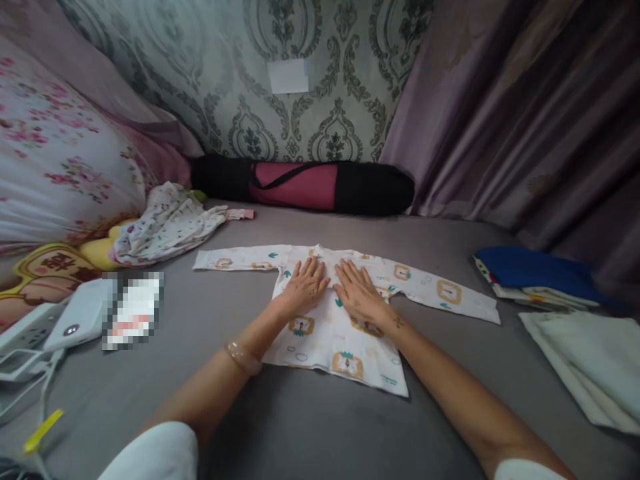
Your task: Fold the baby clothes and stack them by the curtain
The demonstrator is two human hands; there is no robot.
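hands [330,290]: 2 | spread baby shirts [345,307]: 1 | crumpled garments [167,227]: 1 | folded piles [537,277]: 2 | rolled mats [303,185]: 1

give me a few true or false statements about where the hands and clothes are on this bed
1. Both hands, left hand and right hand, lie flat on the small printed shirt. True.
2. The shirt's sleeves are folded in. False: both are spread out sideways.
3. A blue folded cloth lies right of the shirt. True.
4. The black and pink roll bag lies on the shirt. False: it lies apart by the wall.
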